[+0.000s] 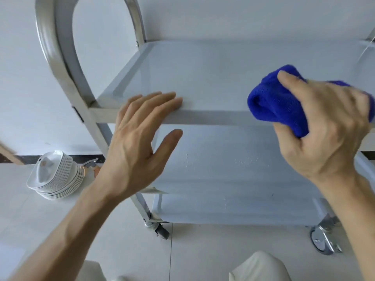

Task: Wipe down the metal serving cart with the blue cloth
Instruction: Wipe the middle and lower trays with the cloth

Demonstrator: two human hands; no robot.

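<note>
The metal serving cart (pixel 211 116) fills the view, with a curved handle at the left and shelves below on castor wheels. My left hand (pixel 140 138) rests with straight fingers on the front rim of the top shelf, thumb spread below the rim. My right hand (pixel 324 128) grips the bunched blue cloth (pixel 274 102) at the right end of the same front rim. Small water droplets lie on the middle shelf (pixel 223 161).
A stack of white plates (pixel 56 177) sits on the tiled floor left of the cart, with a spray bottle (pixel 91 165) beside it. A white wall stands behind. Cart wheels (pixel 322 240) are at the bottom right, and my knees show at the bottom edge.
</note>
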